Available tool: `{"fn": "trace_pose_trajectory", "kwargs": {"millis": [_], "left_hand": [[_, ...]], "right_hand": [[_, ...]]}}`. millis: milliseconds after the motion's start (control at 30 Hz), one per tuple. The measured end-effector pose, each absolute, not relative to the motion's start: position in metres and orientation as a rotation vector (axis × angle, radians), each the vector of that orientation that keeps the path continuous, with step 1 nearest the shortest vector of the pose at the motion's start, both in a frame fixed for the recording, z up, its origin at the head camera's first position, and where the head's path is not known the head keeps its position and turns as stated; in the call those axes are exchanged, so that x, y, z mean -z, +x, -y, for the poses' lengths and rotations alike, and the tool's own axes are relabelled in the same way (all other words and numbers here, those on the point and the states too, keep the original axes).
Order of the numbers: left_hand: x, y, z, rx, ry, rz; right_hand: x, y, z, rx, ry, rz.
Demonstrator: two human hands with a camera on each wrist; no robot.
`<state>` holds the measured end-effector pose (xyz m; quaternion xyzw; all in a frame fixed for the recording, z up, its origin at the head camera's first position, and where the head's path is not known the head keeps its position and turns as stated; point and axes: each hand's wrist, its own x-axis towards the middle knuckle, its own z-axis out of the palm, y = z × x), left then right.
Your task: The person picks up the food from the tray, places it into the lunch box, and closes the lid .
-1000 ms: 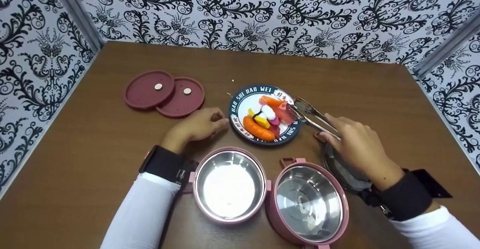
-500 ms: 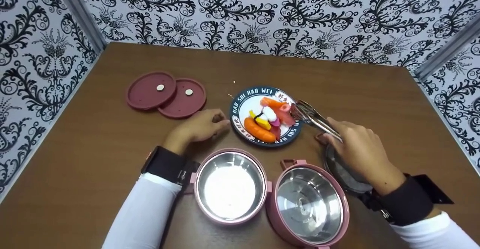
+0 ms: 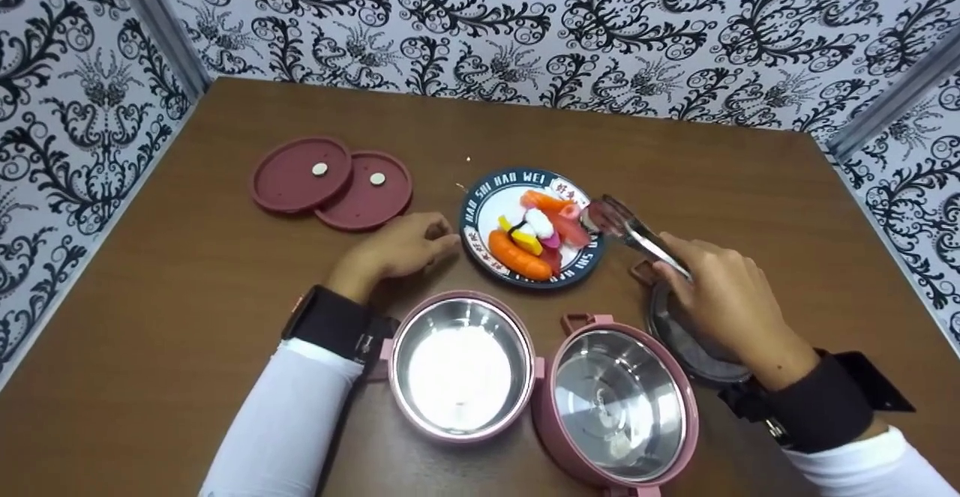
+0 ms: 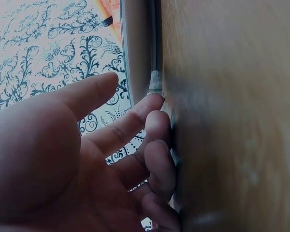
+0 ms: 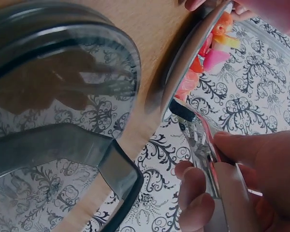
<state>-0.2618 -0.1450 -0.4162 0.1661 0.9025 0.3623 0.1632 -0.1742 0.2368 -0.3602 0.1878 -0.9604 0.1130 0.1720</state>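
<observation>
Metal tongs (image 3: 643,239) are gripped by my right hand (image 3: 727,287), their tips at the right rim of a round plate (image 3: 471,216). On the plate lie an orange sausage-shaped piece (image 3: 517,257), a white-and-yellow piece (image 3: 537,223) and pink-red slices (image 3: 568,232). The right wrist view shows thumb and fingers round the tongs (image 5: 203,150), whose arms are close together. My left hand (image 3: 401,248) rests on the table at the plate's left side, fingers loosely curled and holding nothing; in the left wrist view its index fingertip is at the plate's edge (image 4: 135,63).
Two pink-rimmed steel pots (image 3: 459,429) (image 3: 690,407) stand side by side near the front. A glass lid (image 3: 686,339) lies under the right hand and wrist. Two overlapping dark-red lids (image 3: 289,182) (image 3: 360,208) lie at the back left. Patterned walls (image 3: 510,32) enclose the table.
The tongs' arms have come from apart to close together, and their tips have shifted slightly right, with no food visibly between them. My left hand has stayed beside the plate.
</observation>
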Motion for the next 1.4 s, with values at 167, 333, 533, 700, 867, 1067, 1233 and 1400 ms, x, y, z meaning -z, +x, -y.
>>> {"fn": "trace_pose_trajectory", "kwargs": {"millis": [167, 333, 533, 700, 867, 1067, 1233, 1400], "left_hand": [[0.417, -0.261, 0.145, -1.033, 0.455, -2.563], [0.418, -0.261, 0.146, -1.041, 0.447, -2.572], [0.420, -0.261, 0.146, -1.017, 0.463, -2.570], [0.415, -0.261, 0.146, -1.031, 0.461, -2.592], [0.413, -0.261, 0.146, -1.026, 0.465, -2.583], [0.413, -0.263, 0.146, -1.012, 0.457, -2.574], [0.416, -0.261, 0.146, -1.022, 0.436, -2.549], [0.417, -0.260, 0.148, -1.032, 0.443, -2.557]], "right_hand": [[0.350, -0.168, -0.231, -0.393, 0.568, 2.684], [0.337, -0.155, -0.215, -0.426, 0.638, 2.676], [0.326, -0.135, -0.195, -0.446, 0.800, 2.606], [0.323, -0.121, -0.178, -0.523, 0.972, 2.565], [0.325, -0.113, -0.164, -0.491, 1.101, 2.582], [0.329, -0.112, -0.154, -0.323, 1.149, 2.662], [0.332, -0.112, -0.148, -0.240, 1.169, 2.763], [0.331, -0.113, -0.143, -0.221, 1.183, 2.810]]}}
